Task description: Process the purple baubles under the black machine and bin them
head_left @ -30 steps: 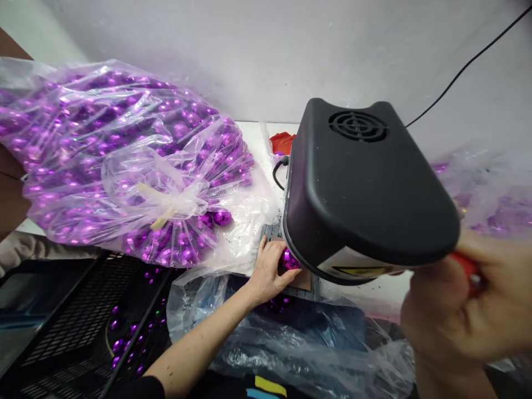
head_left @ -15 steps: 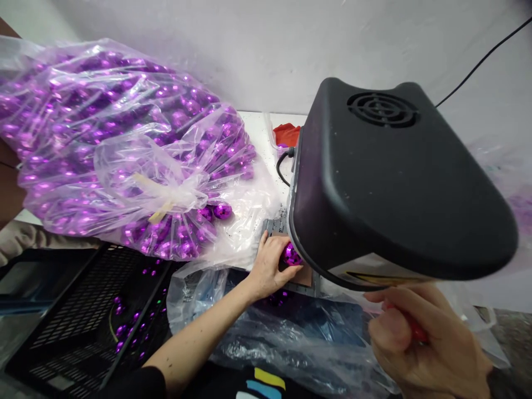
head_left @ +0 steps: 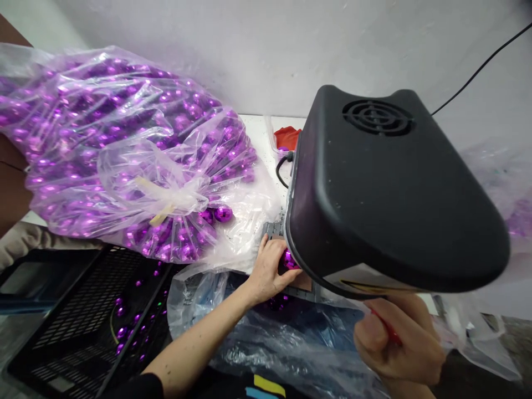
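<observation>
My left hand (head_left: 270,266) has its thumb and fingers closed round a shiny purple faceted ball (head_left: 290,260). It keeps the ball over a brown board (head_left: 301,281) on a grey metal base (head_left: 272,228), partly under the black housing (head_left: 394,194) of what looks like a drill press. The housing hides the ball's right side and whatever is above it. Under the housing's front edge, my right hand (head_left: 401,338) is wrapped round a red handle (head_left: 387,327).
A big clear bag (head_left: 137,138) of purple balls lies on the table at left, with a loose ball (head_left: 223,214) beside its knot. Below it stands a black crate (head_left: 62,327) holding small purple balls. Plastic sheeting (head_left: 299,338) covers my lap. A red cloth (head_left: 286,137) lies behind.
My right hand has moved left and slightly down with the red handle. My left hand stays on the ball at the same spot. The view has shifted slightly.
</observation>
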`<state>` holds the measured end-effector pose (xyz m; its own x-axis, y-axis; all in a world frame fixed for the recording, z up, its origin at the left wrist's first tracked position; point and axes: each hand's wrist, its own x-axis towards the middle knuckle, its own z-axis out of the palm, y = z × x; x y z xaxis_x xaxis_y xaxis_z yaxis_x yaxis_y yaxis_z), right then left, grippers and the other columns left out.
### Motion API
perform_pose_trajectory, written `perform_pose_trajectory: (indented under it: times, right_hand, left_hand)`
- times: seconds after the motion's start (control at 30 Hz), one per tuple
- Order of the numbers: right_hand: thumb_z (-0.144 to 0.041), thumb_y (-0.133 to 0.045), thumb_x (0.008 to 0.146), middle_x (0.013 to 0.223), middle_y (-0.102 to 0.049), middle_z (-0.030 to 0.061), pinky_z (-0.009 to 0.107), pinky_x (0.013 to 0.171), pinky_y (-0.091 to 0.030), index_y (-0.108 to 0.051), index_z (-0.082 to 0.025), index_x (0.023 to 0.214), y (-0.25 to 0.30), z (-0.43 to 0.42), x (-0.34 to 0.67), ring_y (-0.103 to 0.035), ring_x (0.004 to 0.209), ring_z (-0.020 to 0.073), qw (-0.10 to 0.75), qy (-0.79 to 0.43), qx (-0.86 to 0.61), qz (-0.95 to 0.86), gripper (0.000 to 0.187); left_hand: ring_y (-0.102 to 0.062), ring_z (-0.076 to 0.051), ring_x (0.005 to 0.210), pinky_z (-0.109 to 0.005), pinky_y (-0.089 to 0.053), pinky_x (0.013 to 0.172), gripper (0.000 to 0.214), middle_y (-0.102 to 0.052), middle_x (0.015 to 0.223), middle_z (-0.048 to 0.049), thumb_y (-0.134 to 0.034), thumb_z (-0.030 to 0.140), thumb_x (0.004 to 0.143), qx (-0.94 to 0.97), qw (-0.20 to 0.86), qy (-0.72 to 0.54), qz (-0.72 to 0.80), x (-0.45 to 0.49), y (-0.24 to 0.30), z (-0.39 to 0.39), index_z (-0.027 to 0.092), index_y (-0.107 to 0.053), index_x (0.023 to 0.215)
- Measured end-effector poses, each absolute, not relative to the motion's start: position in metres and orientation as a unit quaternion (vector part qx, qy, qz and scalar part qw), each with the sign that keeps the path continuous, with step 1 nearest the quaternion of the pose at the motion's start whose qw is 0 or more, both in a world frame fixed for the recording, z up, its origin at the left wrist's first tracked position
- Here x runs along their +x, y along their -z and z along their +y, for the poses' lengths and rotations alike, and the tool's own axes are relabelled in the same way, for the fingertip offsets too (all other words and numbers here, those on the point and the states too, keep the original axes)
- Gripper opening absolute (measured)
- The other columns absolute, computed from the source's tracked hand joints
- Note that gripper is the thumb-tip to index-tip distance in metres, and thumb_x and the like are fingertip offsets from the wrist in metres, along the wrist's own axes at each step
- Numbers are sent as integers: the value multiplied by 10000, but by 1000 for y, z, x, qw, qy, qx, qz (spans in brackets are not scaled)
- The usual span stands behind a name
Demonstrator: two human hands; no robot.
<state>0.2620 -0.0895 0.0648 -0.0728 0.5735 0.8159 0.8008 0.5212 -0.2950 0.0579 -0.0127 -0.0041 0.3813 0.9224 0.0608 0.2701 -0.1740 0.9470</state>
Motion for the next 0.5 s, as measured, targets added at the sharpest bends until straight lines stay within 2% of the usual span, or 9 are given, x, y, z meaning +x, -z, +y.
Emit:
perform_pose_trajectory:
  times: [0.2,0.3,0.4,0.5]
  right_hand:
    - [-38,-567,702,896,-594,69,282,725,-534,-630,-121,916,-52,-84,257,-590,835,127,507,136,-465,-713,239]
    - [-13,-529,710,854,-582,56,235,706,-503,-624,-134,873,-48,-77,250,-583,850,114,487,135,-482,-716,225]
    - [-78,-509,767,789,-565,53,222,677,-474,-634,-145,825,-50,-78,249,-568,822,110,462,115,-503,-721,153]
    - [-216,-500,837,751,-560,53,234,651,-449,-629,-148,780,-69,-88,255,-551,757,105,438,75,-528,-724,157]
  left_hand:
    - [-547,-341,1248,-600,-134,1254,403,-668,1244,-115,-679,500,855,708,448,-358,412,57,18,-13,253,-678,1174]
    - [-562,-340,1244,-609,-186,1237,491,-666,1253,-123,-701,488,849,712,437,-367,410,56,27,-14,249,-631,1272]
    - [-560,-337,1257,-603,-250,1216,555,-659,1268,-130,-713,478,847,716,431,-366,409,56,33,-15,241,-586,1332]
    - [-567,-331,1248,-599,-238,1224,557,-662,1264,-124,-704,489,853,728,416,-366,405,57,34,-15,234,-578,1332]
